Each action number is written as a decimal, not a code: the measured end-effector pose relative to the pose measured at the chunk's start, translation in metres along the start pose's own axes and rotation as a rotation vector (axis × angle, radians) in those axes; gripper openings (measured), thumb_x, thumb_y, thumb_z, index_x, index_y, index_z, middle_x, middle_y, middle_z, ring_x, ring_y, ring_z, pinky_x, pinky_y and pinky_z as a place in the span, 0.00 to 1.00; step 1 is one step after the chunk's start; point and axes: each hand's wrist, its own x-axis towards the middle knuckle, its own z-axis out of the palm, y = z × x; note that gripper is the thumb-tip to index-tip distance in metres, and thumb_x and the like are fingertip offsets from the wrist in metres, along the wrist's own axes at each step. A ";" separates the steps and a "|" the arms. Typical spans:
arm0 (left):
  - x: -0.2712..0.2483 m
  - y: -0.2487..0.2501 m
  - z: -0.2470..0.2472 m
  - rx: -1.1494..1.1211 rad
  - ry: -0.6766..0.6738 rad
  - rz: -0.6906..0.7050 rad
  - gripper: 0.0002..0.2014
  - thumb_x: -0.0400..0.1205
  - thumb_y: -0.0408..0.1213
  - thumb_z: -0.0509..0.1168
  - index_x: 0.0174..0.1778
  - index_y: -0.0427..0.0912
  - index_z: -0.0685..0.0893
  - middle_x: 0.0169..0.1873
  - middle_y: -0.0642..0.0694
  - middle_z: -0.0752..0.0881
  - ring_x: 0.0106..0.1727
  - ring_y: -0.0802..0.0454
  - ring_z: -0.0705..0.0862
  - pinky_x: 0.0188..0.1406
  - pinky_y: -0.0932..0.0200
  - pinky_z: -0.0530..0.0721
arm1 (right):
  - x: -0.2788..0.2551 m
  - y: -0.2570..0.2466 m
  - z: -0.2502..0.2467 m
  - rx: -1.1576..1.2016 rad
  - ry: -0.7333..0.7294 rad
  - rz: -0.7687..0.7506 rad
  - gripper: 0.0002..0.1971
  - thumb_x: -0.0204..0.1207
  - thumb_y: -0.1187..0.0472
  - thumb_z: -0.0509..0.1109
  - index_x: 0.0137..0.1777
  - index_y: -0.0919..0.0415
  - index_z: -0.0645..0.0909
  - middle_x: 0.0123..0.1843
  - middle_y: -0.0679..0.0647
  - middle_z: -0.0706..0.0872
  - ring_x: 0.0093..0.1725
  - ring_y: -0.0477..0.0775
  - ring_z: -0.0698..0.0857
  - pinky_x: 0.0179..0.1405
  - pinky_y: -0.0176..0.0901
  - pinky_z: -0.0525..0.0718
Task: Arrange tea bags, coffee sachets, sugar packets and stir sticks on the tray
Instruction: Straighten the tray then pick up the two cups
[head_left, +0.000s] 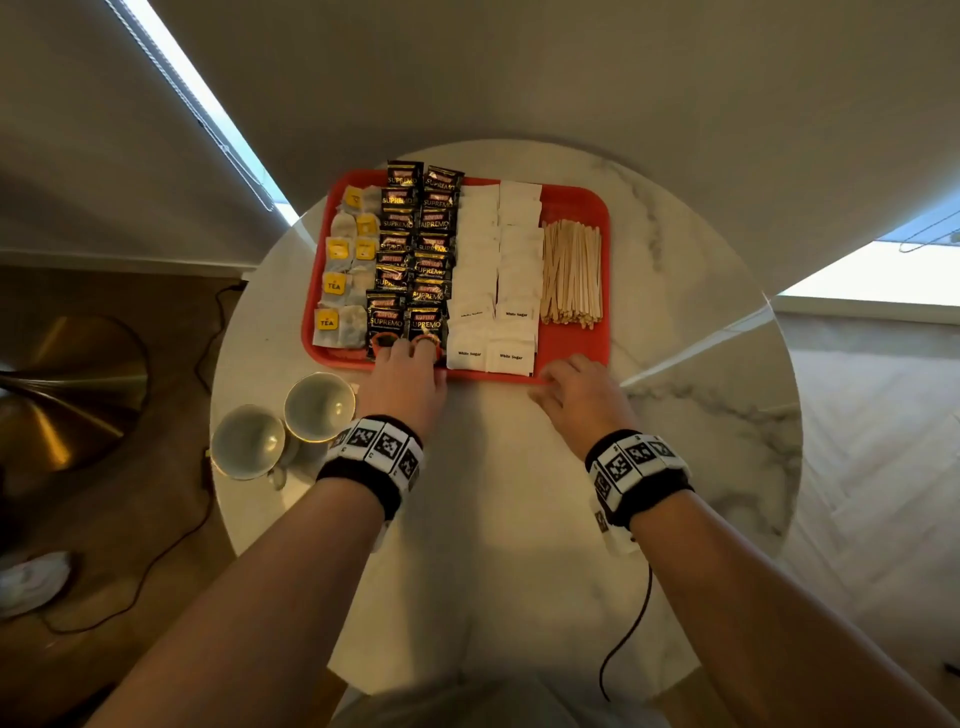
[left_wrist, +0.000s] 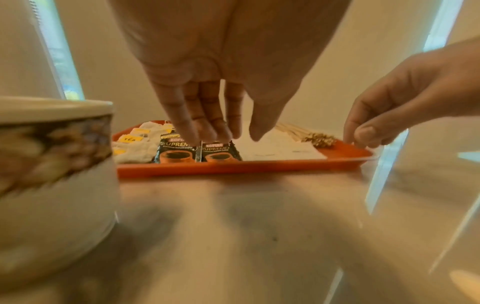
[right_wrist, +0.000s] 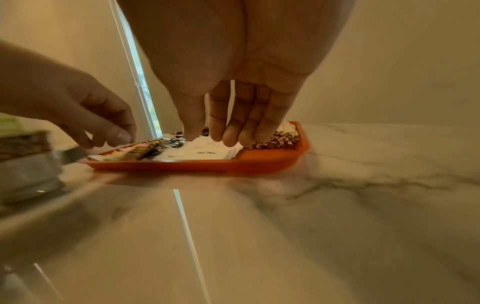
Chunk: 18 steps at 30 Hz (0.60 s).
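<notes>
On the marble table (head_left: 509, 467) sits the red tray (head_left: 576, 338), fully stocked. The left hand (head_left: 402, 384) rests extended fingers (left_wrist: 182, 123) on the nearest coffee sachets (head_left: 410, 322); the right hand (head_left: 582, 395), fingers relaxed, touches the tray's near rim.

Both forearms enter from the bottom of the head view, bare, each with a black wristband carrying square markers. Left hand (head_left: 402, 379) sits centre-left of frame, palm down, fingers (left_wrist: 197, 123) extended and close together, pointing downward. Right hand (head_left: 582, 397) sits centre-right, palm down, fingers (right_wrist: 233, 127) loosely bent, tips together.
</notes>
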 end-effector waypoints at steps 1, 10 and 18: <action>-0.012 -0.003 0.000 -0.094 0.032 0.005 0.13 0.87 0.47 0.61 0.62 0.43 0.79 0.59 0.42 0.83 0.61 0.41 0.81 0.57 0.44 0.85 | -0.008 -0.007 0.003 0.028 0.003 -0.006 0.13 0.83 0.48 0.69 0.59 0.56 0.84 0.54 0.50 0.83 0.55 0.53 0.79 0.56 0.49 0.81; -0.115 -0.065 0.023 -0.718 0.070 -0.182 0.14 0.86 0.51 0.65 0.43 0.45 0.86 0.34 0.50 0.87 0.38 0.54 0.85 0.42 0.52 0.83 | -0.066 -0.090 0.047 0.153 -0.193 -0.027 0.13 0.86 0.46 0.66 0.54 0.54 0.87 0.48 0.49 0.85 0.47 0.50 0.81 0.49 0.45 0.79; -0.158 -0.127 0.034 -0.769 0.067 -0.344 0.21 0.86 0.55 0.63 0.33 0.45 0.83 0.26 0.49 0.85 0.30 0.56 0.81 0.34 0.55 0.78 | -0.061 -0.162 0.080 0.171 -0.171 -0.027 0.13 0.84 0.46 0.67 0.54 0.54 0.86 0.48 0.48 0.85 0.48 0.49 0.81 0.50 0.43 0.79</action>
